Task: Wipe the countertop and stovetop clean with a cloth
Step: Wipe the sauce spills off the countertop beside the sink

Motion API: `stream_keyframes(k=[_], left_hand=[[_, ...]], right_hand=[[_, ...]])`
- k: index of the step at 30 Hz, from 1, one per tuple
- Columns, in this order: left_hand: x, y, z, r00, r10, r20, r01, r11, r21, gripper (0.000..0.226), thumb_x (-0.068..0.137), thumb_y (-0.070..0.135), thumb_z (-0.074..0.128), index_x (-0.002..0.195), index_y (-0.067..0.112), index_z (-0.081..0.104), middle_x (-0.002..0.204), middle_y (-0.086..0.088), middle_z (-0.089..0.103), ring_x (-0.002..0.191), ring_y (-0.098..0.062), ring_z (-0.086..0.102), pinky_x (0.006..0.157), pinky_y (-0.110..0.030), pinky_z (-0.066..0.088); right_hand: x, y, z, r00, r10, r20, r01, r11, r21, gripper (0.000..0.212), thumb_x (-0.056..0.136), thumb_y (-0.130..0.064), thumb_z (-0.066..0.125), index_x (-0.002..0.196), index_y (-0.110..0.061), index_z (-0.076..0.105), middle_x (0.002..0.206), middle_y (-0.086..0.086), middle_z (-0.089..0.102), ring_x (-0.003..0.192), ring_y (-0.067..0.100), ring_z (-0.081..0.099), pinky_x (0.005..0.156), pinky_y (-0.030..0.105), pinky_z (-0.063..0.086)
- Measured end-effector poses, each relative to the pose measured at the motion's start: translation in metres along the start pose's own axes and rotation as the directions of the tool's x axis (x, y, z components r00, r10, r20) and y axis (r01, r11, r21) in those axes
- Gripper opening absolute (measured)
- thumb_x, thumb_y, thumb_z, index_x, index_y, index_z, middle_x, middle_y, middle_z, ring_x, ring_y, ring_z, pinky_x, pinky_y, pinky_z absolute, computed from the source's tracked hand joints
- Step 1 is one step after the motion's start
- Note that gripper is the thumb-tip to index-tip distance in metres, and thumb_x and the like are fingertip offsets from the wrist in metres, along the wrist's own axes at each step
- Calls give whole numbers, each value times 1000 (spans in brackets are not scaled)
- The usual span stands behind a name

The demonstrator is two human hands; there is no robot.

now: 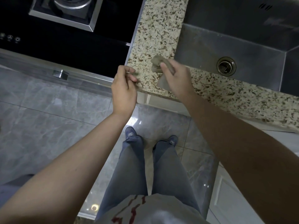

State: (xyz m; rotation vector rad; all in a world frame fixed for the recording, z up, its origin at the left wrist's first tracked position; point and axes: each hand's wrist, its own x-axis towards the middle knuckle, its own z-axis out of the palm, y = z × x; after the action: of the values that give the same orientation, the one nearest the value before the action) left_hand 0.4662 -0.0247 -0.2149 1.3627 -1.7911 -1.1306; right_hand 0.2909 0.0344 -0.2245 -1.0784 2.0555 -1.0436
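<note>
Writing that can be read is shown nowhere; three small round symbols (pixel 9 38) are seen at the front left of the black glass stovetop (pixel 68 46), too small to be made out, and red marks on the pale shirt at the bottom edge are too blurred to be read as letters.

Both forearms are stretched forward from the lower corners of the view. The right hand (pixel 176 78) is held over the speckled granite countertop (pixel 155 34), at the corner where the narrow strip between stovetop and sink (pixel 242 39) meets the front ledge. Its fingers are curled round a crumpled grey-brown cloth (pixel 157 63), which is gripped between thumb and fingers; a bunched end sticks out past the thumb, and a flatter grey part is seen below the palm, over the stone. Whether the cloth is pressed onto the countertop or held just above it cannot be told.

The left hand (pixel 124 88) is held at the front edge of the countertop, just beside the right hand and apart from it. Its fingers are bent loosely inward, the fingertips close to the thumb; nothing is seen to be held in them, though motion blur hides the tips.

A burner (pixel 71 4) with a metal surround is seen at the top left. A round drain (pixel 226 66) is set in the sink floor. Grey trousers and blue shoes are seen below, on glossy grey floor tiles (pixel 48 110).
</note>
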Motion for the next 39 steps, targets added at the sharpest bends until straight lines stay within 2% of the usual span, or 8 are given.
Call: stream_keyframes(k=[3, 7, 15, 18, 24, 28, 34, 39], left_hand=[[-3, 0, 1, 1000, -21, -3, 21, 1000, 1, 38, 89, -12, 32, 108, 7, 58, 88, -6, 65, 81, 2, 61, 75, -10, 46], [-8, 5, 4, 998, -57, 3, 57, 998, 19, 40, 87, -13, 31, 110, 6, 58, 87, -1, 63, 78, 5, 58, 76, -8, 45], [-12, 13, 0, 997, -57, -49, 59, 998, 35, 43, 84, -12, 31, 110, 8, 59, 85, 1, 65, 76, 4, 59, 76, -13, 46], [-12, 10, -4, 993, -60, -99, 62, 998, 18, 40, 86, -7, 32, 107, 13, 59, 83, 3, 64, 75, -3, 61, 77, -28, 54], [-10, 3, -14, 983, -72, -171, 75, 997, 11, 37, 87, -6, 32, 106, 13, 58, 80, 7, 63, 74, -9, 61, 79, -36, 55], [-10, -3, -8, 983, -85, -162, 90, 996, 25, 35, 88, -7, 34, 106, 11, 59, 79, 10, 62, 73, 1, 61, 79, -31, 54], [-11, 13, 25, 997, -73, -34, 71, 996, -55, 33, 94, -8, 33, 100, 15, 55, 82, 0, 64, 84, -13, 68, 81, -28, 58], [-19, 13, 34, 997, -80, 6, 80, 989, -121, 31, 96, -8, 32, 103, 11, 56, 82, 1, 64, 85, -18, 68, 80, -27, 57]], right_hand=[[-12, 6, -2, 998, -63, 0, 63, 997, -35, 19, 103, -28, 60, 110, -17, 74, 69, -2, 63, 58, 8, 56, 55, 29, 46], [-43, 5, 0, 995, -78, 62, 78, 997, -2, 17, 103, -23, 62, 111, -15, 74, 74, 1, 72, 66, 18, 70, 61, 33, 59], [-24, -22, -18, 961, 275, 21, -242, 804, 544, 18, 100, -38, 63, 109, -24, 72, 108, 7, 76, 102, 28, 74, 92, 46, 60], [-5, -37, 1, 988, 152, -17, -127, 876, 466, 10, 105, -29, 58, 105, -27, 68, 97, -5, 72, 88, 7, 69, 80, 23, 58], [-26, -20, 50, 990, -137, 24, 135, 988, 68, 20, 101, -23, 64, 106, -9, 76, 66, 14, 61, 58, 3, 46, 57, 23, 38], [-36, -6, 44, 951, -308, -20, 306, 950, -64, 28, 95, -12, 70, 123, -12, 75, 123, 2, 73, 100, 9, 71, 84, 25, 61], [-57, 38, -35, 926, -185, -330, 109, 966, -234, 41, 93, -2, 68, 131, -19, 65, 124, -5, 65, 105, -6, 60, 92, -2, 42], [-49, 27, -20, 825, 44, -563, -103, 992, -74, 22, 99, -19, 67, 115, -8, 77, 90, 1, 74, 66, -6, 60, 58, 15, 53]])
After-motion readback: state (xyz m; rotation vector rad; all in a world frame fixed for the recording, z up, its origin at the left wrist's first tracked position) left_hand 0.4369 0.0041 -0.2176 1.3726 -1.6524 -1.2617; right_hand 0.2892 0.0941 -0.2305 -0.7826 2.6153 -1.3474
